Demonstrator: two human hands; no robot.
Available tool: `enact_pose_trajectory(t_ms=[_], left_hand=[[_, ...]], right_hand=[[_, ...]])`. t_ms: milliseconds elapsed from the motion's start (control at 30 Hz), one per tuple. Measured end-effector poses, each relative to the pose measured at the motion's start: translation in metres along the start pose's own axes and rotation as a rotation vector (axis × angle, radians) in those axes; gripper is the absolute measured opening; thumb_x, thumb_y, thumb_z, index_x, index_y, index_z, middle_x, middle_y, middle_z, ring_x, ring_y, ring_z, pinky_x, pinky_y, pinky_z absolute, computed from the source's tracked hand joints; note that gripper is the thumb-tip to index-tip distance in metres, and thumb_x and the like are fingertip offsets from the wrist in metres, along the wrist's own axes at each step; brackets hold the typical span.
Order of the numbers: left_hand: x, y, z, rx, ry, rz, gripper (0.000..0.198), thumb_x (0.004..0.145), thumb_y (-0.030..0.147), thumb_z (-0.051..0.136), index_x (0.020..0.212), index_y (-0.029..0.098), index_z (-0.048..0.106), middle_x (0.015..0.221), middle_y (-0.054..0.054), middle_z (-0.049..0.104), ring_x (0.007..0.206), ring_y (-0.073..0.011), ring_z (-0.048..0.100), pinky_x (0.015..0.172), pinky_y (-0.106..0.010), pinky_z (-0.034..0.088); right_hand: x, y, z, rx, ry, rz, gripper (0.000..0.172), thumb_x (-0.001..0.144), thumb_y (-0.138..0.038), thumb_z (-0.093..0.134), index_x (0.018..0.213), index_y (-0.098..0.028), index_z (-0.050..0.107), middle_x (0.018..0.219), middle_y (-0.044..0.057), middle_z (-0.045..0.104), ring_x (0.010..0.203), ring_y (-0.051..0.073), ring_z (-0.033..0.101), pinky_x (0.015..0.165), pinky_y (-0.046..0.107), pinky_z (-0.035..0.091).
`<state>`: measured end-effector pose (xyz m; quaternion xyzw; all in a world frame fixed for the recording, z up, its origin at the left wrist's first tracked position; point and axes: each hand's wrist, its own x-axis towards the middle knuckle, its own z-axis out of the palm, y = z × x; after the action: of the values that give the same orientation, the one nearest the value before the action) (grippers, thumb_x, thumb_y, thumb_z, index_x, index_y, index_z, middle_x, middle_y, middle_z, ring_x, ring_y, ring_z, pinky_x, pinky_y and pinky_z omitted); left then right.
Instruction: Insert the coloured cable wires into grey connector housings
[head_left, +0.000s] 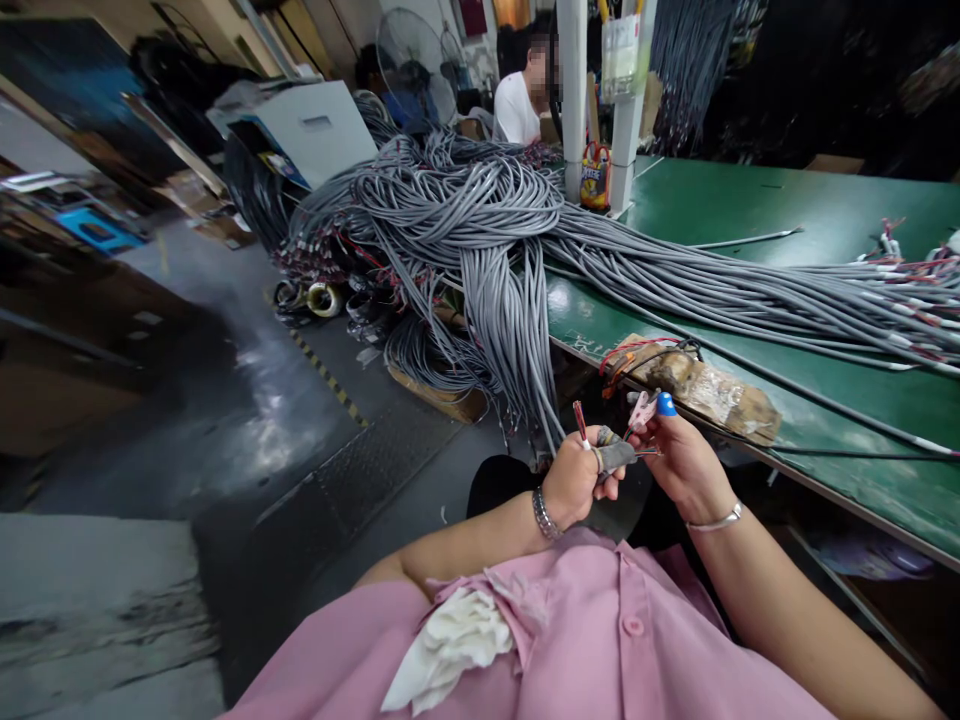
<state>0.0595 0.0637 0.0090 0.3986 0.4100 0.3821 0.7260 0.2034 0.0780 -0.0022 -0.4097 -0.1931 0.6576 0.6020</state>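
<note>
My left hand [579,478] is closed around the end of a grey cable [541,405] that hangs down from the green bench; thin red and white wire ends [580,421] stick up out of the fist. Grey tape wraps one of its fingers. My right hand [681,458] is pinched on small wires and a pale connector piece [643,409] right beside the left hand. A blue cap covers one right fingertip [666,404]. Both hands hover just off the bench's front edge, in front of a worn tape-covered block [705,388].
A large heap of grey cables [465,210] spills from the green bench [787,210] onto the floor at left. A person in a white shirt [517,105] sits at the far end by white posts [574,90]. A fan and boxes stand behind.
</note>
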Motion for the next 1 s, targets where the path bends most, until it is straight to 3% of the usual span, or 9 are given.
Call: enact_pose_trajectory(t_ms=[400, 600, 733, 1000], left_hand=[[0.000, -0.002, 0.000, 0.044, -0.013, -0.027, 0.035, 0.069, 0.044, 0.072, 0.064, 0.015, 0.052, 0.051, 0.002, 0.056, 0.031, -0.0060, 0.046, 0.029, -0.017, 0.020], [-0.006, -0.001, -0.002, 0.074, -0.030, -0.020, 0.034, 0.070, 0.042, 0.071, 0.062, 0.015, 0.053, 0.049, 0.002, 0.055, 0.031, -0.0061, 0.046, 0.029, -0.018, 0.020], [-0.011, -0.002, -0.005, 0.055, -0.049, -0.038, 0.031, 0.068, 0.038, 0.074, 0.064, 0.015, 0.054, 0.051, 0.002, 0.057, 0.031, -0.0062, 0.046, 0.030, -0.018, 0.021], [-0.006, 0.001, -0.010, 0.000, -0.024, -0.019, 0.035, 0.070, 0.043, 0.073, 0.064, 0.015, 0.053, 0.051, 0.002, 0.057, 0.032, -0.0057, 0.046, 0.030, -0.017, 0.021]], right_hand=[[0.007, 0.011, -0.007, 0.153, -0.026, 0.046, 0.029, 0.073, -0.047, 0.076, 0.078, -0.020, 0.068, 0.068, -0.002, 0.063, 0.059, 0.011, 0.056, 0.053, 0.023, 0.049], [0.001, 0.006, -0.005, 0.129, -0.136, 0.074, 0.036, 0.079, -0.056, 0.066, 0.083, -0.021, 0.069, 0.076, 0.001, 0.066, 0.060, 0.011, 0.056, 0.052, 0.022, 0.050], [-0.001, -0.002, -0.004, 0.103, -0.135, 0.118, 0.042, 0.079, -0.059, 0.063, 0.088, -0.019, 0.071, 0.078, 0.002, 0.067, 0.061, 0.011, 0.057, 0.055, 0.022, 0.052], [0.000, -0.002, -0.003, 0.017, -0.129, 0.051, 0.032, 0.082, -0.050, 0.065, 0.084, -0.019, 0.069, 0.073, 0.001, 0.063, 0.059, 0.010, 0.054, 0.051, 0.020, 0.048]])
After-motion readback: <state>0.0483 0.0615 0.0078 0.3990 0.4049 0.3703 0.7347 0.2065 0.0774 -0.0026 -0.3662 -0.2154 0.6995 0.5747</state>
